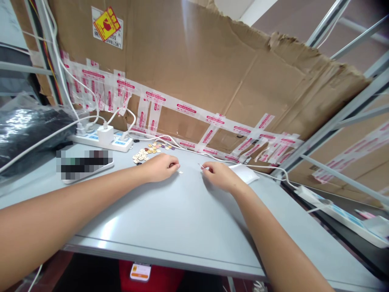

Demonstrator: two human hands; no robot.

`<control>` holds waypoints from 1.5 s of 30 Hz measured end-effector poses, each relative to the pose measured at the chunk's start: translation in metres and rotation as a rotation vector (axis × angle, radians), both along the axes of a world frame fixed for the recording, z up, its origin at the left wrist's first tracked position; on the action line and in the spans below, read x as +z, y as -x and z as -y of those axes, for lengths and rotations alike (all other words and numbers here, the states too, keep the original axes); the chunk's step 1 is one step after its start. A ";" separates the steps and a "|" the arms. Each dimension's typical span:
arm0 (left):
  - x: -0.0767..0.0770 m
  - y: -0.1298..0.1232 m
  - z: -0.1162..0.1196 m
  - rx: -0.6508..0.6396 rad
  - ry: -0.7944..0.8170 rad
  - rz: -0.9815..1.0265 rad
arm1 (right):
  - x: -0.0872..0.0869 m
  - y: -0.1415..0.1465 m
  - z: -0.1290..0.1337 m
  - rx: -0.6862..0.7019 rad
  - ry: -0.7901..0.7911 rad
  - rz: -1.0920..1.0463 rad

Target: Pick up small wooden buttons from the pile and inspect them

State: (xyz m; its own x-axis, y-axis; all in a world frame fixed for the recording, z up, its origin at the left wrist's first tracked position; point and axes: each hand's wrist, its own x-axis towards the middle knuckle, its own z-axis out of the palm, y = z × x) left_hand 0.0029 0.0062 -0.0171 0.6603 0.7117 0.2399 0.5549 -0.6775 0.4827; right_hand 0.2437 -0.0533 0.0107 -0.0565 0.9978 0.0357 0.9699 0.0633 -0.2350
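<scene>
My left hand (pixel 163 167) rests on the grey table with its fingers curled closed; what they hold, if anything, is hidden. Just beside its fingertips lies a small white piece (pixel 180 172). Across a short gap, my right hand (pixel 219 175) pinches a thin, light stick (pixel 200 166) whose tip points up and left. Its exact kind is too small to tell. Behind my left wrist is a spread of small flat pieces (pixel 141 155), mostly cream, with some yellow, brown and purple ones. A white sheet or packet (pixel 244 173) lies partly behind my right hand.
A white power strip (pixel 117 142) with plugs and cables stands at the back left. A phone-like device (pixel 86 165), blurred out, lies near my left forearm. Cardboard (pixel 194 73) walls the back edge. Another power strip (pixel 343 215) is at right; a phone (pixel 140 272) sits below the table's front edge.
</scene>
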 end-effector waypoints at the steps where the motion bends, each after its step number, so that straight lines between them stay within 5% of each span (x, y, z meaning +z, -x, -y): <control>1: 0.001 0.001 0.000 0.008 0.000 -0.005 | -0.002 -0.002 -0.002 -0.010 -0.006 0.057; 8: 0.001 0.002 0.000 0.025 0.007 -0.036 | -0.014 -0.003 -0.008 -0.092 -0.059 0.277; 12: -0.002 0.003 -0.002 -0.010 0.003 -0.052 | -0.010 0.003 -0.005 -0.020 -0.150 0.297; 21: -0.010 0.001 -0.008 -0.112 -0.020 -0.060 | -0.007 0.011 0.002 0.142 -0.050 0.230; 32: -0.012 0.000 -0.005 -0.081 -0.053 -0.072 | -0.013 0.023 0.003 0.146 -0.044 0.478; 45: -0.013 -0.002 0.001 -0.084 -0.102 -0.108 | 0.003 0.024 0.012 0.112 0.074 0.422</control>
State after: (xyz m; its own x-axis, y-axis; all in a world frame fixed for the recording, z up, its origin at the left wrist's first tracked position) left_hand 0.0046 0.0049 -0.0305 0.7423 0.6284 0.2325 0.5390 -0.7662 0.3499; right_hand 0.2193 -0.0651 0.0133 -0.1585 0.9837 -0.0851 0.9700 0.1712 0.1724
